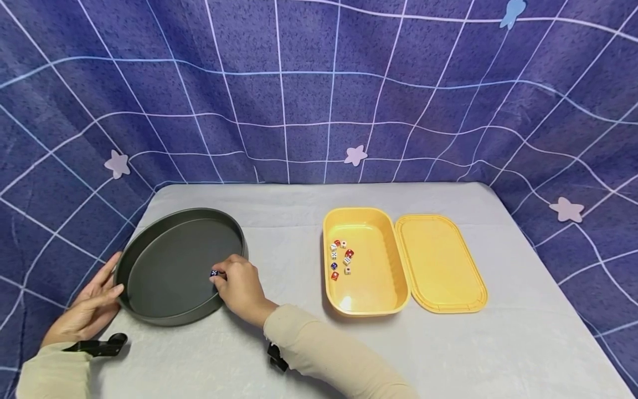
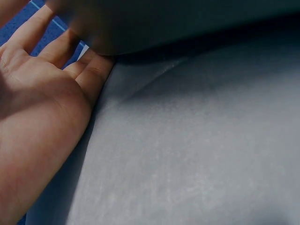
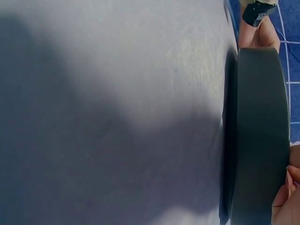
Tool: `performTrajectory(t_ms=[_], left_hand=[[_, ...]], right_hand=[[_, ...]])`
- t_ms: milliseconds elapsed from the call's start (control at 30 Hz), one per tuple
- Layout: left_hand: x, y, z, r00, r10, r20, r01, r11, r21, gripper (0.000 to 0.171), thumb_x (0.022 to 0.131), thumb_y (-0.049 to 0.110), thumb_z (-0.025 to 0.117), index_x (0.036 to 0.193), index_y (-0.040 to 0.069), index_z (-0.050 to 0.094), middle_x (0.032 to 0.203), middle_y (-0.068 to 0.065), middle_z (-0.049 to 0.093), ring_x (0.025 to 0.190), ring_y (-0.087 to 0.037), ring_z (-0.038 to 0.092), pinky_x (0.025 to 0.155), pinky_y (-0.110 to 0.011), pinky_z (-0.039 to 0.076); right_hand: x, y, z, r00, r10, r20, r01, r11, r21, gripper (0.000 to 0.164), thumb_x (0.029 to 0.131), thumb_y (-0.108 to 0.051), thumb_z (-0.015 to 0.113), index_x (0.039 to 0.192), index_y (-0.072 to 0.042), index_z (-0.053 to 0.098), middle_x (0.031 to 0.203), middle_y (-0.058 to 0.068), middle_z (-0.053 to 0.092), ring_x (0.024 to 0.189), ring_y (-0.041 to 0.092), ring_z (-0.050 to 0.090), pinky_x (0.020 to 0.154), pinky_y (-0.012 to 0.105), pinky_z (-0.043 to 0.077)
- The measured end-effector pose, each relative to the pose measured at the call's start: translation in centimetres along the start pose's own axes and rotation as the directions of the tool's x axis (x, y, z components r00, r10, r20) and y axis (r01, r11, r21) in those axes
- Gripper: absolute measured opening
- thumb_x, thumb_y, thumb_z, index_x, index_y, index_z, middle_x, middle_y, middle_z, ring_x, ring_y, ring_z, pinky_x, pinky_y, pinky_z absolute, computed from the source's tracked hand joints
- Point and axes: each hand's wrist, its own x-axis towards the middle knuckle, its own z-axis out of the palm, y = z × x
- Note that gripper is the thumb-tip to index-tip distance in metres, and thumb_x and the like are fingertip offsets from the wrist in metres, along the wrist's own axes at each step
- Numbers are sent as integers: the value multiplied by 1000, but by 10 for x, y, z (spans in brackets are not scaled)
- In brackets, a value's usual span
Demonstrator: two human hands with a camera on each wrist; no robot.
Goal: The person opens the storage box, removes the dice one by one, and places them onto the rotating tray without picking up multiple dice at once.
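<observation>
A round dark grey pan [image 1: 184, 266] with a low wall stands at the left of the table. Its outer side fills the right edge of the right wrist view. My left hand [image 1: 92, 305] rests against the pan's left side, fingers fairly straight along the wall and thumb at the rim. In the left wrist view, the fingers [image 2: 58, 47] reach up to the pan's underside edge. Thumb and fingertips of my right hand [image 1: 241, 285] pinch a blue die [image 1: 214, 273] with white pips, just inside the pan's right rim.
Right of centre, a yellow plastic tub [image 1: 384, 260] holds several red, white and blue dice [image 1: 347, 260] along its left part. Its matching yellow lid [image 1: 443, 263] lies beside it on the right. A blue curtain [image 1: 309, 94] hangs behind the grey-clothed table [image 1: 289, 233].
</observation>
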Motion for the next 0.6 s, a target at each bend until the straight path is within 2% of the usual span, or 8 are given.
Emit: performTrajectory(t_ms=[167, 300, 433, 600], left_hand=[[0, 0, 1, 1000, -6, -10, 6, 1000, 8, 78, 95, -18, 15, 150, 23, -22, 159, 10, 21, 140, -6, 28, 106, -30, 38], [0, 0, 1, 1000, -6, -14, 6, 1000, 20, 79, 95, -18, 16, 150, 23, -22, 159, 9, 21, 140, -6, 28, 106, -30, 38], [0, 1, 0, 1000, -3, -9, 3, 1000, 11, 78, 95, -18, 15, 150, 23, -22, 159, 10, 19, 141, -5, 27, 107, -29, 36], [0, 1, 0, 1000, -4, 4, 4, 1000, -13, 78, 95, -18, 14, 151, 24, -21, 159, 10, 18, 141, -4, 25, 107, -28, 35]], right_hand=[[1, -1, 0, 1000, 13, -4, -13, 1000, -3, 18, 83, -23, 76, 99, -15, 77, 88, -7, 66, 78, -2, 60, 71, 9, 44], [2, -1, -4, 1000, 27, -1, -27, 999, 26, 20, 83, -23, 76, 101, -14, 77, 89, -6, 68, 75, -3, 59, 70, 8, 42], [5, -1, -10, 998, 64, 9, -65, 992, 108, 20, 82, -22, 77, 101, -13, 76, 86, -5, 69, 72, -4, 58, 65, 5, 38], [8, 4, -24, 994, 108, 29, -112, 969, 220, 23, 82, -19, 77, 103, -10, 75, 88, 0, 71, 74, -1, 61, 64, 4, 40]])
